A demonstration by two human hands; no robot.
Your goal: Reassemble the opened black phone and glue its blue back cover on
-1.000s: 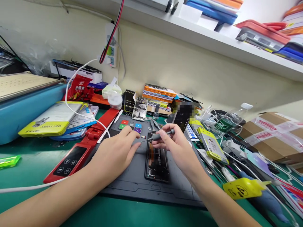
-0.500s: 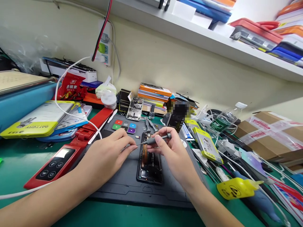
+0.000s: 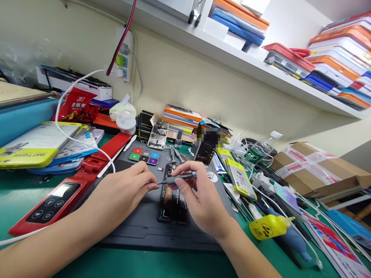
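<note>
While the right hand (image 3: 201,197) pinches a screwdriver (image 3: 170,180) nearly level | left hand (image 3: 123,189): palm-down | grip: fingertips together at screwdriver's tip

The opened phone (image 3: 174,204) presents a smooth, glossy black surface. The mat (image 3: 162,238) is matt grey. The screwdriver (image 3: 171,180) appears satin-finished metal, though partly hidden.

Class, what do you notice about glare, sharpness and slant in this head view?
Head view: pale glare on the red device's display; head view: clear plastic, upper left, looks softer than the grey tool; head view: shelf slanting down to the right.
</note>
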